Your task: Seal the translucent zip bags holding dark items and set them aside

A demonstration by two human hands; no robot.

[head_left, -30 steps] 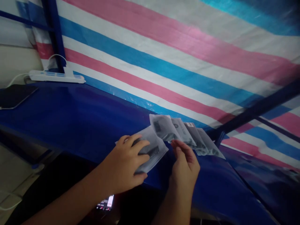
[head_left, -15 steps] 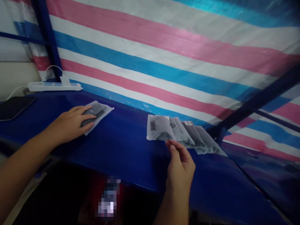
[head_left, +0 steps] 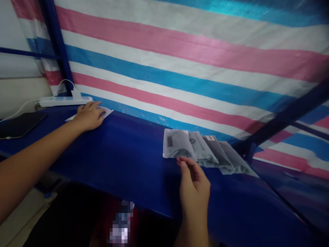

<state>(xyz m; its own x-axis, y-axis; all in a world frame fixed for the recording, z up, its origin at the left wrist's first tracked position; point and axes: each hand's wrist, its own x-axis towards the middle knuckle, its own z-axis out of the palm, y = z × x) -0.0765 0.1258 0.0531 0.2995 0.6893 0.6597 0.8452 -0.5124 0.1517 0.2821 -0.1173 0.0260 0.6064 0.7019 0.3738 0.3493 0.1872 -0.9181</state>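
Packet (head_left: 88, 114) movement is the change here: a second ago the left hand (head_left: 89, 116) pressed a frosted grey packet down close to the fanned row in the middle of the desk (head_left: 123, 161); half a second ago it had slid that packet well off to the left; now the hand lies flat on it at the far left of the desk, just in front of the white power strip (head_left: 65, 101). Only a pale corner and an edge of the packet show from under the palm and fingers, so one packet now lies well apart from the others.

The right hand (head_left: 194, 187) has barely shifted. It hovers at the near edge of the row of packets (head_left: 205, 152), fingers loosely curled and thumb raised, its fingertips just touching or just short of the first packet's lower edge; I cannot tell which. It holds nothing.

The row itself is unchanged: about four flat, translucent grey pouches overlapping like cards, each with a dark shape inside and a small printed label, lying near the striped tarpaulin (head_left: 180, 58) at the back of the desk. The leftmost lies on top and shows whole.

A dark phone (head_left: 19, 124) lies at the far left edge, apart from the left hand.
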